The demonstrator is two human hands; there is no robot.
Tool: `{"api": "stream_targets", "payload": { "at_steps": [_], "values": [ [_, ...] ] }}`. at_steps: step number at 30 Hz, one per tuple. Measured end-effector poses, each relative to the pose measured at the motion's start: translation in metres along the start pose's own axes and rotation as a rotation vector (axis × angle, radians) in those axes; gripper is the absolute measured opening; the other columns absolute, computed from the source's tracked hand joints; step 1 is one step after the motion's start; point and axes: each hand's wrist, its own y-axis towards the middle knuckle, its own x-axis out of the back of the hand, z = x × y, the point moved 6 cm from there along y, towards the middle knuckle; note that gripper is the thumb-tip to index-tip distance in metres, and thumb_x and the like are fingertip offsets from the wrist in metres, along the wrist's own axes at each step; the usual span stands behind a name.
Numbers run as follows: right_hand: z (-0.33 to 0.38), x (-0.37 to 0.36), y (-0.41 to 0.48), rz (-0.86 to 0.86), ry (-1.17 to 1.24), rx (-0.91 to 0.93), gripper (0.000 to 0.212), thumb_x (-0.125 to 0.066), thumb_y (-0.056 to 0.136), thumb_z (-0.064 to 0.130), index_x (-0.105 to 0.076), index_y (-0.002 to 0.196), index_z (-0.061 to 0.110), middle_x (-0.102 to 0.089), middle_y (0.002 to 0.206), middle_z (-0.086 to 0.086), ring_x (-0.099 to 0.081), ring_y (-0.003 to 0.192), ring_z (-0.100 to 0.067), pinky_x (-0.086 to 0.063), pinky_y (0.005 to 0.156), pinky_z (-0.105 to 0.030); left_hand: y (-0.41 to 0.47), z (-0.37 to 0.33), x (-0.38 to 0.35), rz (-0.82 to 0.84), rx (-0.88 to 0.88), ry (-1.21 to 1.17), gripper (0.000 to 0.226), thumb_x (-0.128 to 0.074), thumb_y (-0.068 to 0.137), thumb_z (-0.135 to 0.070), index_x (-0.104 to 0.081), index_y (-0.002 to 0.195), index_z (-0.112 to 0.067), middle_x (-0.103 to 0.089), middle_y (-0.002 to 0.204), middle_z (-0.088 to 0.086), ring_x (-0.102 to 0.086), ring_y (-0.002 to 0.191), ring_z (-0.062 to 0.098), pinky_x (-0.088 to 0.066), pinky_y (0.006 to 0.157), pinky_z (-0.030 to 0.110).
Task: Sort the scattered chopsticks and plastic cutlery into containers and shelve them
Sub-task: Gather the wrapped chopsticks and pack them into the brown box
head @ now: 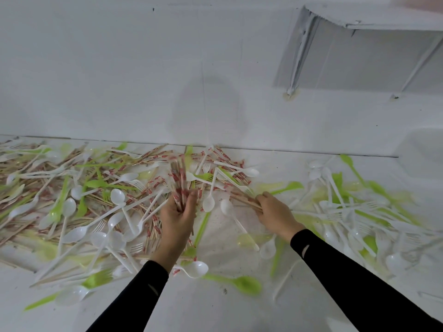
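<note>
Wooden chopsticks with red-and-white paper bands, white plastic spoons and forks, and green plastic cutlery lie scattered in a pile (100, 195) across a white surface. My left hand (177, 216) grips a bundle of banded chopsticks (178, 178), held upright and blurred. My right hand (273, 209) curls round a few bare wooden chopsticks (242, 196) that lie low over the surface, pointing left. Both arms wear black sleeves.
A second heap of white spoons, forks and green cutlery (354, 209) lies to the right. A white wall (119, 80) rises behind the surface. A white shelf on brackets (359, 22) hangs at the upper right. A green spoon (239, 283) lies near the front.
</note>
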Motion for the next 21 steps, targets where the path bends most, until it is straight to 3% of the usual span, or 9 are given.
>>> {"api": "stream_targets", "payload": {
  "at_steps": [3, 7, 10, 12, 15, 18, 21],
  "values": [
    [-0.005, 0.017, 0.003, -0.106, 0.089, -0.052, 0.021, -0.051, 0.098, 0.023, -0.054, 0.111, 0.005, -0.049, 0.107, -0.010, -0.058, 0.084, -0.033, -0.038, 0.065, -0.033, -0.013, 0.012, 0.002, 0.072, 0.030, 0.151, 0.044, -0.063, 0.084, -0.053, -0.068, 0.081, -0.010, -0.062, 0.064, 0.008, -0.054, 0.059, 0.012, -0.044, 0.056, 0.026],
    [0.003, 0.041, 0.006, -0.119, 0.350, -0.040, 0.017, -0.045, 0.101, 0.029, -0.046, 0.104, 0.012, -0.062, 0.096, -0.010, -0.060, 0.077, -0.031, -0.045, 0.066, -0.041, -0.015, 0.034, 0.013, 0.173, 0.147, 0.335, 0.050, -0.056, 0.079, -0.066, -0.073, 0.090, -0.020, -0.073, 0.081, 0.003, -0.067, 0.075, 0.007, -0.052, 0.069, 0.025],
    [0.020, 0.059, 0.004, -0.165, 0.443, -0.011, 0.021, -0.036, 0.104, 0.037, -0.042, 0.105, 0.017, -0.063, 0.080, -0.005, -0.058, 0.062, -0.025, -0.043, 0.055, -0.039, -0.009, 0.021, 0.015, 0.269, 0.147, 0.211, 0.028, -0.051, 0.092, -0.043, -0.070, 0.101, -0.023, -0.076, 0.090, -0.005, -0.070, 0.093, 0.006, -0.053, 0.088, 0.022],
    [0.037, 0.067, 0.002, -0.158, 0.433, 0.030, 0.023, -0.034, 0.105, 0.039, -0.042, 0.103, 0.017, -0.056, 0.071, 0.000, -0.052, 0.056, -0.018, -0.035, 0.049, -0.031, -0.002, 0.000, 0.023, 0.226, 0.095, 0.083, 0.022, -0.052, 0.092, -0.030, -0.068, 0.102, -0.018, -0.075, 0.080, -0.005, -0.070, 0.078, 0.008, -0.053, 0.076, 0.020],
    [0.066, 0.063, 0.001, -0.059, 0.504, 0.110, 0.018, -0.036, 0.105, 0.040, -0.044, 0.105, 0.023, -0.056, 0.074, 0.002, -0.052, 0.058, -0.015, -0.035, 0.046, -0.019, 0.004, -0.023, 0.044, 0.149, 0.029, 0.116, 0.016, -0.065, 0.083, -0.033, -0.070, 0.089, -0.019, -0.067, 0.061, -0.004, -0.059, 0.059, 0.011, -0.048, 0.059, 0.021],
    [0.082, 0.053, 0.004, -0.017, 0.591, 0.154, 0.020, -0.041, 0.103, 0.043, -0.050, 0.116, 0.032, -0.058, 0.079, 0.008, -0.054, 0.062, -0.007, -0.043, 0.049, -0.017, 0.000, -0.011, 0.060, 0.321, 0.130, 0.396, 0.018, -0.080, 0.070, -0.036, -0.068, 0.075, -0.023, -0.064, 0.057, -0.006, -0.058, 0.054, 0.007, -0.048, 0.056, 0.020],
    [0.076, 0.044, 0.014, -0.097, 0.511, 0.129, 0.030, -0.048, 0.100, 0.044, -0.061, 0.114, 0.020, -0.064, 0.087, 0.004, -0.056, 0.072, -0.002, -0.040, 0.059, -0.011, -0.016, 0.022, 0.065, 0.661, 0.205, 0.901, 0.024, -0.080, 0.074, -0.048, -0.068, 0.080, -0.028, -0.065, 0.074, -0.011, -0.062, 0.071, 0.007, -0.054, 0.068, 0.027]
  ]
}}
